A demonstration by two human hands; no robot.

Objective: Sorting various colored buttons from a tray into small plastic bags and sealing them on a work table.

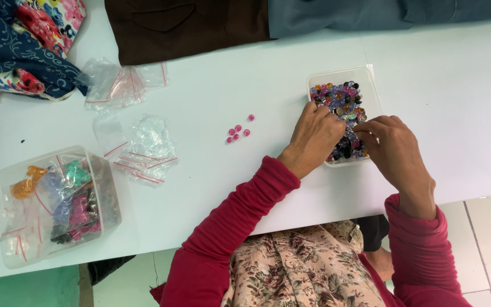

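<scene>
Here, tray: a clear tray (371, 85) sits on the white surface (268, 79) right of centre, full of mixed beads (339, 99) in purple, black, pink and orange.
Left hand: my left hand (313, 139) lies over the tray's near-left part, fingers curled down into the beads; whether the grip pinches a bead I cannot tell.
Right hand: my right hand (393, 150) reaches in from the tray's right edge, fingertips drawn together among the beads; what they hold is hidden.
Pink beads: five pink beads (238, 131) lie loose on the surface, left of the tray and apart from it.
Bags: small clear bags (143, 150) are scattered further left.
Tub: a clear tub (109, 199) at the near-left edge holds bagged coloured beads.
Cloth: folded cloth (188, 25) lies along the far edge.
</scene>
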